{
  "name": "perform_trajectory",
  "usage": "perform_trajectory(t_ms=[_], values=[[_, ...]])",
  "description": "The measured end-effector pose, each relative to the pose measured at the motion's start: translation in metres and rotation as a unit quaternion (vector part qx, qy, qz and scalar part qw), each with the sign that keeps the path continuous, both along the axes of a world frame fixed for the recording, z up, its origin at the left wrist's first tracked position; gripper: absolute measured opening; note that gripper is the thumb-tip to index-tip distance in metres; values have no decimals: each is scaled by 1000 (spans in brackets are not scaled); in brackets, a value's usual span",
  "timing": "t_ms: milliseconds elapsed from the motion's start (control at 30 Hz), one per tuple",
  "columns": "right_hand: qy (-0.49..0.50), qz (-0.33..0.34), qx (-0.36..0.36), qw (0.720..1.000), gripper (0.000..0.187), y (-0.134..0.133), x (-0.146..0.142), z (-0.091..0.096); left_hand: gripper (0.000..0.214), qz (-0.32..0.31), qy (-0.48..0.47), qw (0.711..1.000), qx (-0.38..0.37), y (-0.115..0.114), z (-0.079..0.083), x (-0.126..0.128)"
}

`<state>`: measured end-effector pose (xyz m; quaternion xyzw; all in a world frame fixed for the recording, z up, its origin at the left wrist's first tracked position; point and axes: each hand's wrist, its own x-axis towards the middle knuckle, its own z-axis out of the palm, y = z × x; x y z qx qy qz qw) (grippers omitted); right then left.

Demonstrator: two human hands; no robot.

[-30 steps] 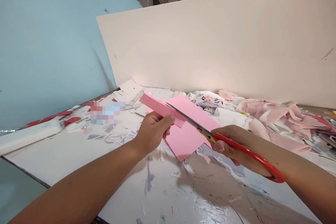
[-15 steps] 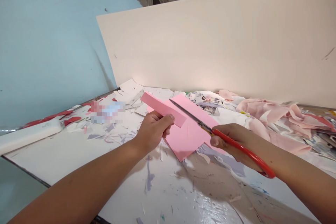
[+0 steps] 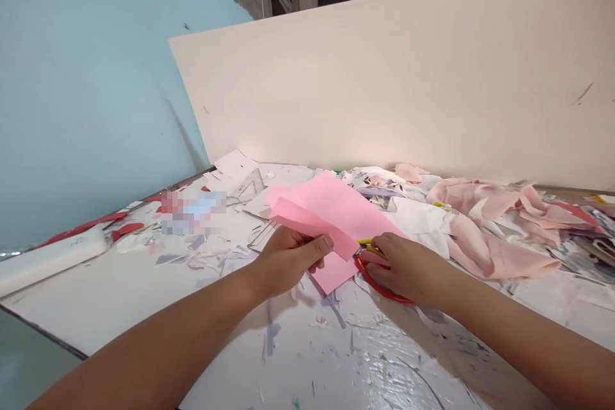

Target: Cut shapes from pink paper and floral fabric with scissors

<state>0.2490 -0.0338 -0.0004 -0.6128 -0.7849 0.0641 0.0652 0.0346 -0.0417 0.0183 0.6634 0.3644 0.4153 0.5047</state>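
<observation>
My left hand (image 3: 287,257) pinches the near edge of a folded pink paper sheet (image 3: 331,211) and holds it just above the white, paint-flecked table (image 3: 144,282). My right hand (image 3: 406,266) is closed over the red-handled scissors (image 3: 379,283), low at the paper's right edge. The blades are hidden under the pink sheet; only the red loop and a bit of yellow show.
A tall cream board (image 3: 394,83) stands along the back of the table. Crumpled pink and white paper scraps (image 3: 485,230) pile up at the right. White sheets and red scraps (image 3: 125,230) lie at the left, beside a blue wall (image 3: 81,90).
The scissors were raised and cutting into the pink sheet; now my right hand has dropped toward the table with them and their blades are under the paper. The camera tilted slightly.
</observation>
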Motion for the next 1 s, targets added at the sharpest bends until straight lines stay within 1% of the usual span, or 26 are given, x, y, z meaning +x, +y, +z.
perform_trajectory(t_ms=[67, 100, 133, 167, 200, 267, 300, 333, 433, 500, 600, 767, 833, 900, 967, 1000], values=[[32, -16, 45, 998, 21, -6, -1, 7, 26, -1, -2, 1000, -5, -1, -1, 2], [63, 0, 68, 996, 22, -10, -3, 12, 27, 3, 0, 1000, -3, -1, -2, 3], [105, 29, 83, 991, 25, -15, -5, 17, 28, 10, 3, 1000, 2, -2, -3, 3], [154, 70, 79, 982, 30, -21, -8, 21, 28, 16, 9, 1000, 7, -2, -4, 4], [205, 104, 50, 972, 33, -27, -11, 25, 29, 22, 16, 1000, 11, -2, -5, 5], [289, 121, -15, 949, 29, -36, -17, 28, 28, 26, 31, 999, 18, -4, -8, 7], [320, 119, -41, 939, 25, -39, -19, 28, 28, 20, 38, 999, 20, -5, -9, 7], [345, 109, -58, 930, 25, -40, -21, 26, 27, 9, 42, 999, 20, -5, -10, 8], [393, 63, -90, 913, 34, -38, -23, 18, 31, -30, 47, 998, 10, -6, -12, 10], [409, 38, -107, 905, 34, -35, -22, 15, 37, -33, 45, 998, 1, -4, -13, 10], [428, 36, -129, 894, 34, -31, -22, 13, 37, 3, 6, 1000, -17, 0, -14, 10], [452, 58, -143, 879, 34, -30, -23, 10, 28, 112, -99, 988, -38, 8, -15, 8], [447, 63, -142, 881, 33, -30, -24, 9, 28, 135, -124, 983, -34, 11, -14, 7], [417, 52, -115, 900, 33, -30, -24, 8, 28, 138, -136, 981, -27, 13, -12, 5], [347, 43, -40, 936, 32, -29, -23, 7, 26, 117, -144, 982, -33, 16, -10, 2], [296, 53, 18, 954, 31, -27, -21, 6, 26, 101, -148, 983, -41, 17, -10, 1]])
